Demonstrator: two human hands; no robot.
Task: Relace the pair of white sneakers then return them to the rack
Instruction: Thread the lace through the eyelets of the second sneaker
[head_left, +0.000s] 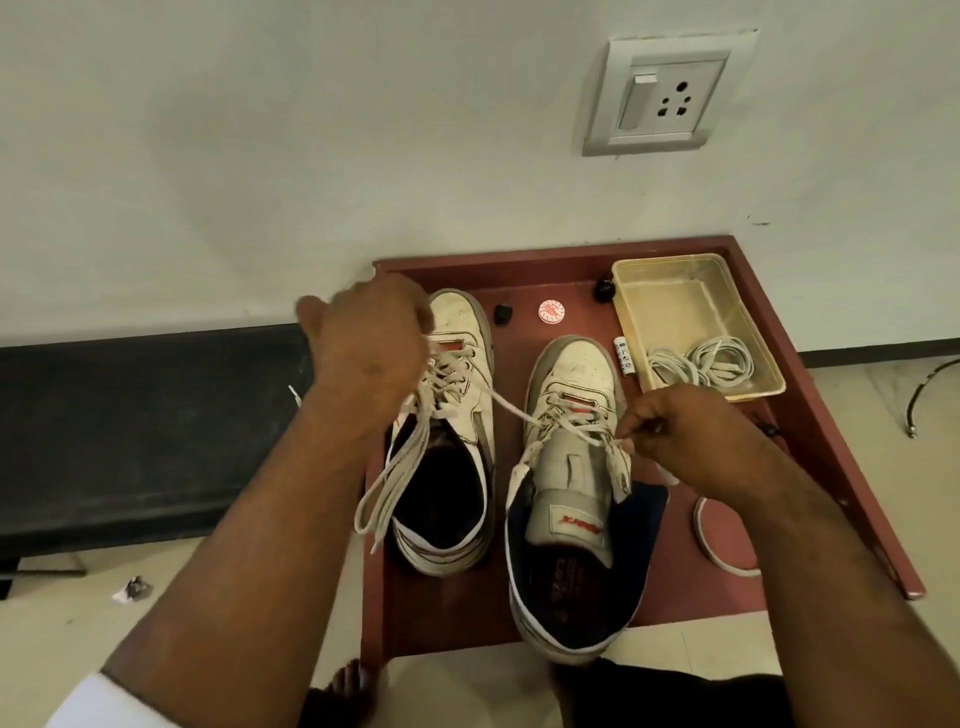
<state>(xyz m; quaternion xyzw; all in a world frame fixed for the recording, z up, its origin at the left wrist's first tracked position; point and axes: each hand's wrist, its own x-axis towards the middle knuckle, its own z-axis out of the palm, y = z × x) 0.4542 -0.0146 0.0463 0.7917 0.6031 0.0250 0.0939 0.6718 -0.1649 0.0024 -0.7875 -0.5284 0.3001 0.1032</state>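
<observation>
Crumpled scrap of paper (132, 588): lay on the pale tiled floor at 8 o'clock, below a black skirting band (145, 431) along the white wall.

Left hand (371, 345): raised over the toe of the left shoe at 10 o'clock, fingers curled, gripping one end of a lace drawn taut across to the other shoe.

Worn white leather left sneaker (457, 436): stood on the dark red wooden rack (810, 415), toe toward the wall at 12 o'clock. Its off-white flat laces (395, 467) were threaded and hung in long loops over the left side of the shoe.

Taut off-white lace (511, 413): ran from the left hand, at centre, down to the eyelets of the right shoe.

Small black cap-like object (503, 314) and round white-and-red tin lid (551, 312): rested on the rack beyond the shoes, at 12 o'clock.

Worn white leather right sneaker (571, 499): stood just beside the left one, tongue pulled forward, heel overhanging the rack's near edge.

Right hand (675, 436): at 3 o'clock from the right shoe, fingers curled, pinching the lace at the upper eyelets.

Translucent yellowish plastic tub (769, 384): at 2 o'clock on the rack, holding a coiled white cord (701, 361). A small white cylinder (625, 356) lay touching its left wall.

White wall socket with switch (667, 96): mounted at 1 o'clock.
</observation>
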